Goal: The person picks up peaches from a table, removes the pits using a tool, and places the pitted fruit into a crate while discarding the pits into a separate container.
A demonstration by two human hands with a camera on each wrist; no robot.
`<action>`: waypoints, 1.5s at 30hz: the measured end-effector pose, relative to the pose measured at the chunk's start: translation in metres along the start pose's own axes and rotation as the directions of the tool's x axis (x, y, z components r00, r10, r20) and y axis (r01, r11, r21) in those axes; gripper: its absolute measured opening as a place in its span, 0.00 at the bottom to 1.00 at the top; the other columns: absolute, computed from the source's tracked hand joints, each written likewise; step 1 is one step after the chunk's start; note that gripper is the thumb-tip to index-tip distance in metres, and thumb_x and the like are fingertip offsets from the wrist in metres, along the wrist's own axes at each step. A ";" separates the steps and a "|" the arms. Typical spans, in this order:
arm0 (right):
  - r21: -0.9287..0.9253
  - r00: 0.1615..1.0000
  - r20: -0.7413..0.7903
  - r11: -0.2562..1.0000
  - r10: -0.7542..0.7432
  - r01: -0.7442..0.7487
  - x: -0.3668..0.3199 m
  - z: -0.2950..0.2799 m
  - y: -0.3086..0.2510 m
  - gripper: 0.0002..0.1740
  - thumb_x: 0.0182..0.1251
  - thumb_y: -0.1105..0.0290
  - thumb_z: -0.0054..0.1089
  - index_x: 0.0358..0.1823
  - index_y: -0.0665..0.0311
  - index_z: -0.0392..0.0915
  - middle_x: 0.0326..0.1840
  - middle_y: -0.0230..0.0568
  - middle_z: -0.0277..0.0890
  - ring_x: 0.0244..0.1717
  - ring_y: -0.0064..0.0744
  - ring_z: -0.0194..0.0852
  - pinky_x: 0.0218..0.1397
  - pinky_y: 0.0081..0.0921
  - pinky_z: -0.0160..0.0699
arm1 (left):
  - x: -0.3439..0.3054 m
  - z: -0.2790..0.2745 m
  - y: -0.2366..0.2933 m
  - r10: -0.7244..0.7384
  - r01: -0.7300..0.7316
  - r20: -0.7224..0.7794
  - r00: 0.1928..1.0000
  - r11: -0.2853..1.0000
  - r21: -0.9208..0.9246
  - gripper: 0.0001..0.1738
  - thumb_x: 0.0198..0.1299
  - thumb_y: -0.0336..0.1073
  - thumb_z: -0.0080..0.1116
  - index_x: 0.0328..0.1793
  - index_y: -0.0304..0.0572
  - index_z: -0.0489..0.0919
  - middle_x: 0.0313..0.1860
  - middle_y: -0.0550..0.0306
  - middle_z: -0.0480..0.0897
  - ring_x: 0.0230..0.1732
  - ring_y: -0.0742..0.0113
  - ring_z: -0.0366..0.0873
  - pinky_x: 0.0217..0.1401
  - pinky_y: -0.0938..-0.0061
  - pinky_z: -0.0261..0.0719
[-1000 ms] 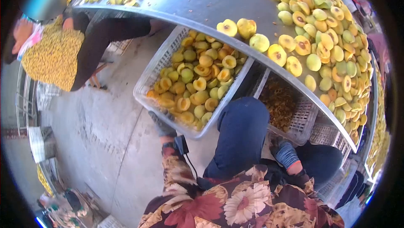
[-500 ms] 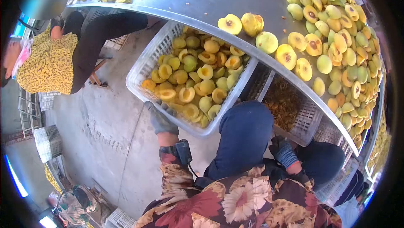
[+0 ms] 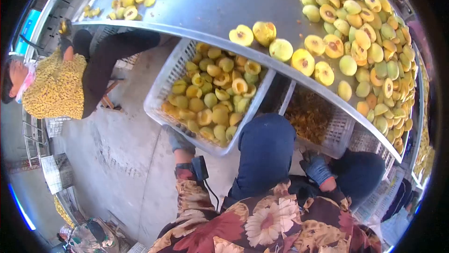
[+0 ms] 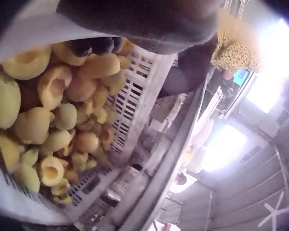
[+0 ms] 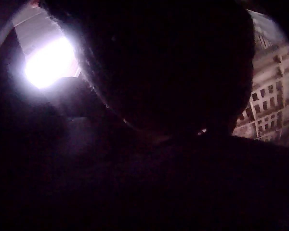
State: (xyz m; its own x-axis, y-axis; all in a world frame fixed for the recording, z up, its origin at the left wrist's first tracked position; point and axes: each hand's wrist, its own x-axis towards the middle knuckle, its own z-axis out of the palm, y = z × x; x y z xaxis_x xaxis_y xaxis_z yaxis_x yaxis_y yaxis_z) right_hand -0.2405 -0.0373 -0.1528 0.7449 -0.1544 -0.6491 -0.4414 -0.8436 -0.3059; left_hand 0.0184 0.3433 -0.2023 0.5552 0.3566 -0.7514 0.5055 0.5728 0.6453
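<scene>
Fruit (image 3: pixel 204 116) lies in the crate (image 3: pixel 164 74), left of a second crate (image 3: pixel 342 129).

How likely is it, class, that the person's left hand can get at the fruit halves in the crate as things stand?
Very likely yes: the left hand holds the crate by its rim, fingertips hooked over the wall beside the fruit halves, and the open top leaves them uncovered.

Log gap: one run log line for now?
left grey-gloved hand: grips white rectangular plastic crate; crate: halved yellow fruit; right grey-gloved hand: by navy trousers, grip unclear
</scene>
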 end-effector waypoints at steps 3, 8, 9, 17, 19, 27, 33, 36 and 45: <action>0.026 0.996 0.087 1.000 0.001 -0.004 0.002 -0.002 -0.005 0.26 0.63 0.58 0.52 0.59 0.63 0.71 0.61 0.59 0.68 0.59 0.56 0.68 0.62 0.40 0.67 | 0.010 -0.005 -0.003 0.019 -0.020 0.030 0.999 0.999 0.031 0.38 0.60 0.75 0.34 0.47 0.47 0.70 0.29 0.62 0.69 0.22 0.68 0.62 0.25 0.75 0.64; -0.039 0.988 -0.013 0.987 -0.156 0.156 0.010 0.024 0.016 0.25 0.63 0.58 0.51 0.57 0.64 0.73 0.52 0.59 0.74 0.53 0.56 0.73 0.57 0.43 0.71 | 0.025 -0.020 -0.023 0.087 -0.088 0.017 0.996 0.991 0.105 0.38 0.61 0.74 0.30 0.49 0.48 0.70 0.26 0.62 0.68 0.22 0.68 0.62 0.24 0.74 0.64; -0.069 0.972 -0.076 0.974 -0.222 0.217 0.005 0.032 0.039 0.25 0.62 0.57 0.51 0.56 0.65 0.73 0.49 0.59 0.76 0.51 0.56 0.74 0.56 0.44 0.72 | 0.046 -0.034 -0.034 0.036 -0.042 0.147 0.989 0.998 0.039 0.38 0.62 0.73 0.31 0.53 0.46 0.70 0.28 0.60 0.72 0.25 0.64 0.66 0.27 0.70 0.68; 0.031 0.977 -0.202 0.997 -0.066 0.074 -0.042 -0.015 0.011 0.22 0.59 0.55 0.54 0.46 0.64 0.76 0.42 0.55 0.78 0.44 0.55 0.77 0.48 0.46 0.75 | -0.006 0.004 0.038 0.695 -0.746 0.287 0.659 0.553 0.371 0.30 0.63 0.45 0.52 0.63 0.25 0.67 0.65 0.41 0.68 0.62 0.56 0.68 0.62 0.64 0.68; 0.001 0.965 -0.228 0.991 -0.127 0.131 -0.056 -0.033 0.006 0.21 0.59 0.55 0.54 0.44 0.65 0.77 0.39 0.55 0.79 0.42 0.55 0.77 0.46 0.46 0.75 | -0.104 0.059 0.055 0.687 -0.878 0.556 0.467 0.288 0.383 0.29 0.62 0.44 0.52 0.63 0.27 0.67 0.63 0.42 0.70 0.61 0.55 0.68 0.63 0.65 0.67; 0.174 0.919 -0.350 0.952 -0.178 0.251 -0.089 -0.057 0.029 0.20 0.60 0.56 0.55 0.46 0.64 0.76 0.38 0.54 0.79 0.40 0.54 0.78 0.44 0.45 0.76 | -0.252 0.249 -0.022 0.224 -0.981 0.974 0.027 -0.183 0.069 0.21 0.62 0.48 0.52 0.49 0.39 0.78 0.45 0.42 0.81 0.49 0.45 0.78 0.54 0.60 0.73; 0.267 0.884 -0.439 0.916 -0.161 0.299 -0.098 -0.063 0.070 0.20 0.59 0.57 0.58 0.47 0.63 0.73 0.37 0.53 0.79 0.39 0.54 0.78 0.42 0.43 0.77 | -0.318 0.332 -0.126 -0.103 -0.893 0.960 0.260 -0.403 0.198 0.30 0.54 0.51 0.61 0.53 0.32 0.73 0.50 0.36 0.78 0.53 0.48 0.77 0.56 0.64 0.73; 0.268 0.896 -0.430 0.933 -0.109 0.242 -0.106 -0.084 0.077 0.19 0.59 0.58 0.59 0.46 0.63 0.72 0.36 0.52 0.80 0.39 0.54 0.79 0.42 0.43 0.77 | -0.331 0.350 -0.171 -0.026 -0.780 0.936 0.351 -0.561 0.277 0.39 0.50 0.54 0.65 0.59 0.30 0.67 0.57 0.33 0.74 0.56 0.46 0.75 0.58 0.61 0.72; 0.370 0.841 -0.535 0.874 -0.078 0.316 -0.100 -0.075 0.097 0.19 0.59 0.60 0.60 0.45 0.65 0.71 0.34 0.52 0.79 0.37 0.53 0.79 0.40 0.42 0.77 | -0.293 0.343 -0.175 0.005 -0.991 0.996 0.089 0.105 0.088 0.35 0.44 0.47 0.72 0.54 0.37 0.70 0.39 0.51 0.80 0.40 0.62 0.79 0.44 0.68 0.77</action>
State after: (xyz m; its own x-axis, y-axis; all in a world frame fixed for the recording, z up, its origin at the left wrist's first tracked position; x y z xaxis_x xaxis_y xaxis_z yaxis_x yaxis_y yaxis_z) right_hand -0.3206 -0.1422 -0.0656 0.9287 -0.3397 -0.1491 -0.3351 -0.5959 -0.7298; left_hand -0.0065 -0.1142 -0.0473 0.7100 -0.7003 0.0738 -0.4389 -0.3582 0.8240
